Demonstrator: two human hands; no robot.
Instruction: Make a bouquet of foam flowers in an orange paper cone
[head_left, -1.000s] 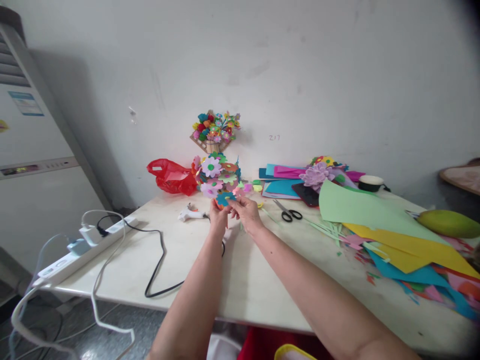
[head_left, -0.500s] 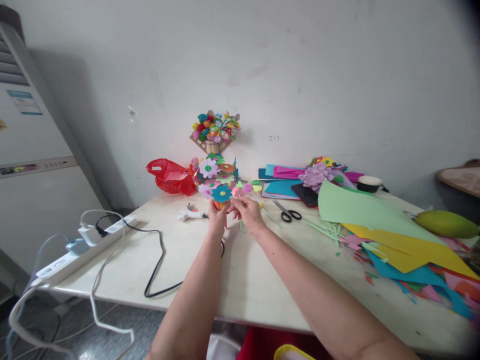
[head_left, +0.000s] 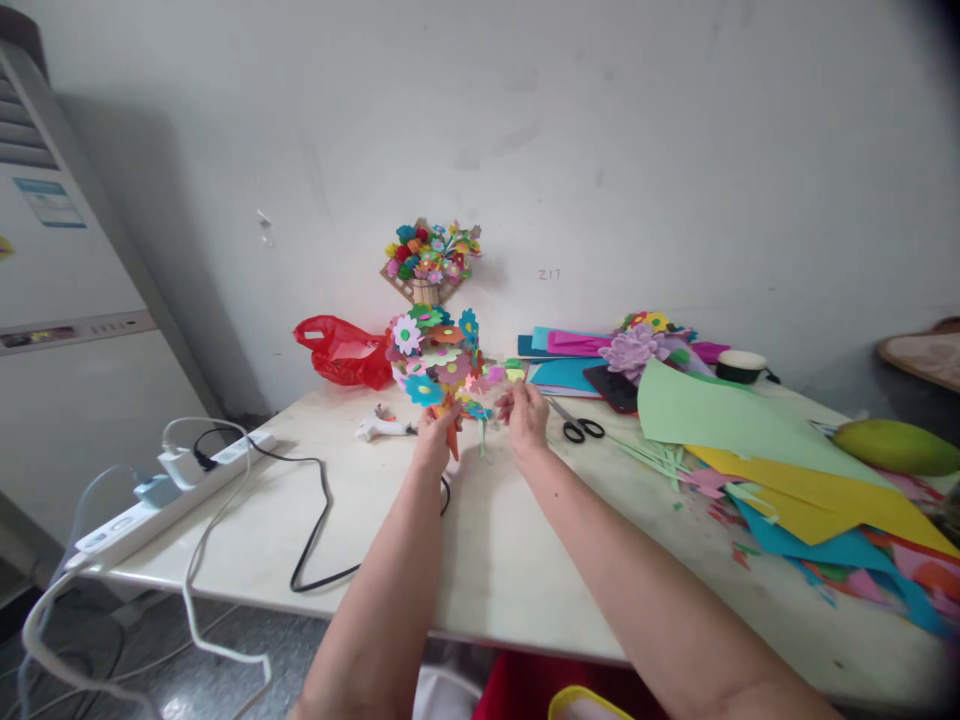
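Note:
In my left hand (head_left: pixel 437 432) is a bouquet of foam flowers (head_left: pixel 442 355), gripped by its narrow orange cone-shaped base. The flowers are blue, lilac, pink, green and orange with round centres. My right hand (head_left: pixel 525 412) is off to the right of the bouquet, apart from it, with its fingers curled together. Whatever those fingertips may pinch is too small to make out. Small foam pieces (head_left: pixel 514 374) lie on the table behind the hands. A white glue gun (head_left: pixel 384 428) rests left of my left hand, and black-handled scissors (head_left: pixel 576 424) lie right of my right hand.
A red plastic bag (head_left: pixel 341 352) sits at the back left. At the left edge is a power strip (head_left: pixel 172 500) with cables. Foam sheets (head_left: pixel 757 435), scraps and a green fruit (head_left: pixel 896 446) cover the right side. A flower decoration (head_left: pixel 427 265) hangs against the wall.
My right hand has moved right, away from the bouquet it was touching. The bouquet has turned and tilted slightly in my left hand, showing more of its orange base.

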